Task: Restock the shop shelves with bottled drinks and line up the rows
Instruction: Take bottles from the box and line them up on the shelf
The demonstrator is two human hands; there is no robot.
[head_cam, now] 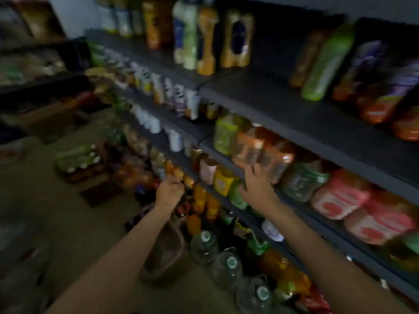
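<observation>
The picture is dim and motion-blurred. The right hand (pixel 256 185) reaches up with fingers spread, its fingertips against the orange shrink-wrapped pack of bottles (pixel 260 152) lying just above and ahead of it on the middle shelf (pixel 317 141), its long axis running along the shelf edge. The left hand (pixel 170 189), lower and to the left, curls around a small orange bottle (pixel 179 173) in the lower row. Beyond, a green pack (pixel 79 157) sits on the floor (pixel 45 211).

Before you: matt dark shelf boards (pixel 294 109); glossy clear plastic bottles (pixel 260 152); shiny film-wrapped packs (pixel 340 196); dull, rough-looking floor (pixel 56 211).
</observation>
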